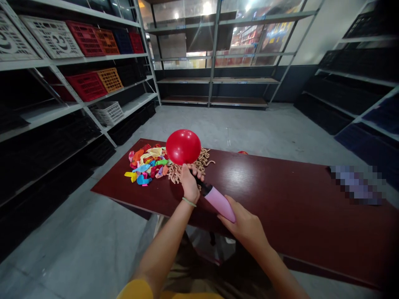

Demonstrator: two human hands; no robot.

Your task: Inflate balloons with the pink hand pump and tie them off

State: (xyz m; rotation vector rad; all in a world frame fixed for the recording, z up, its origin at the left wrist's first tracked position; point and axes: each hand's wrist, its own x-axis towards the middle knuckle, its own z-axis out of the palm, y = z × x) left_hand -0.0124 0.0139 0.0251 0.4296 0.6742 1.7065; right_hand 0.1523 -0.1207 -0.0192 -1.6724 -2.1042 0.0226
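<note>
Both hands were busy: my left hand [189, 184] pinched the neck of the round, inflated red rubber balloon [183, 146] onto the black nozzle of the pink plastic hand pump [219, 202], while my right hand [246, 226] wrapped shut around the pump's rear end. Balloon and pump hung above the dark red wooden desk [280, 187], just beside a pile of limp coloured balloons [146, 164] and tan rubber bands [199, 160].

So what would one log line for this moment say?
left hand: pinching red balloon neck on pump | right hand: gripping pump | table: loose balloons piled
</note>
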